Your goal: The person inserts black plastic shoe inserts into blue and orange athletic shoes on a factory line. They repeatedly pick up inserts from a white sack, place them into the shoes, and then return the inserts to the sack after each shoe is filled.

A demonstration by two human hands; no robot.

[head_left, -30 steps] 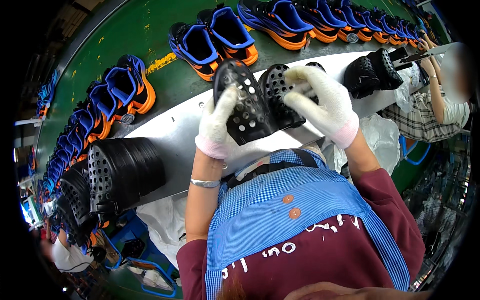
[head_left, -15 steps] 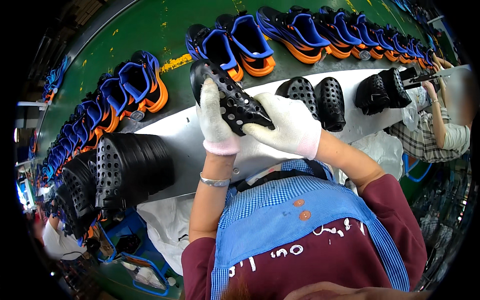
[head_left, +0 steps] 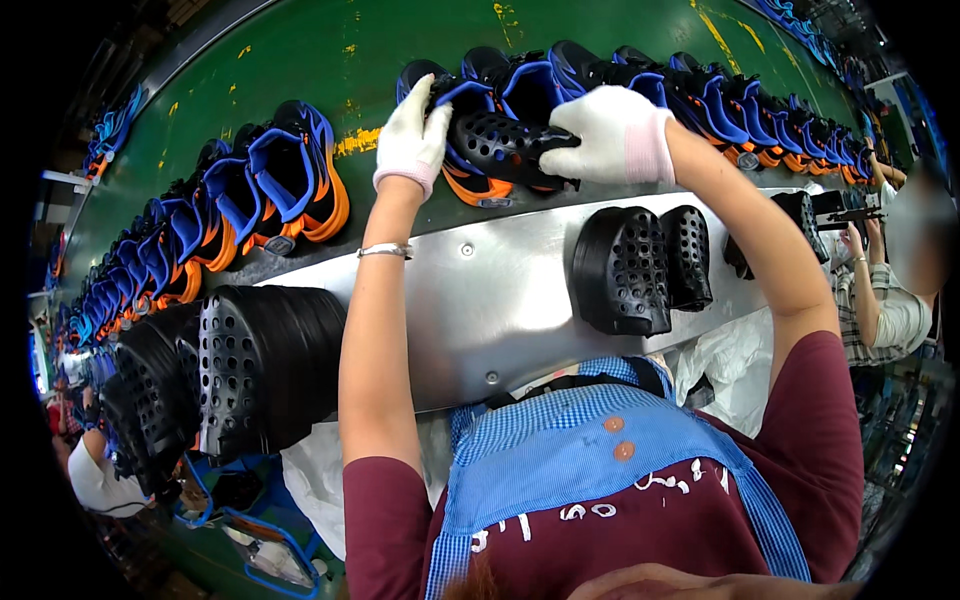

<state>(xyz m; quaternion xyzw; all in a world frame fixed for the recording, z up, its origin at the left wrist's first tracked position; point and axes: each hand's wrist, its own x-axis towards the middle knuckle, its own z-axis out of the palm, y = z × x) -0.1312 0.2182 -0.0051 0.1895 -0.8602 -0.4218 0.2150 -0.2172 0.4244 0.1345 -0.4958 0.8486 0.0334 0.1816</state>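
A black perforated plastic shoe insert (head_left: 497, 143) is tilted over the opening of a black, blue and orange sneaker (head_left: 478, 188) at the near edge of the row. My right hand (head_left: 618, 135), in a white glove, is closed on the insert's right end. My left hand (head_left: 412, 140), also gloved, is at the sneaker's left side, fingers and thumb around its upper. The insert hides part of the shoe's opening, so how far it reaches inside is unclear.
More sneakers (head_left: 290, 175) line the green conveyor (head_left: 400, 40) on both sides. A metal shelf (head_left: 470, 300) carries nested black inserts (head_left: 270, 360) at left and a smaller stack (head_left: 625, 270) at right. A co-worker (head_left: 880, 300) sits at the far right.
Both hands have moved forward from above the shelf to the sneaker row, carrying the insert. My left hand has left the insert for the shoe. The sneakers on the right have shifted.
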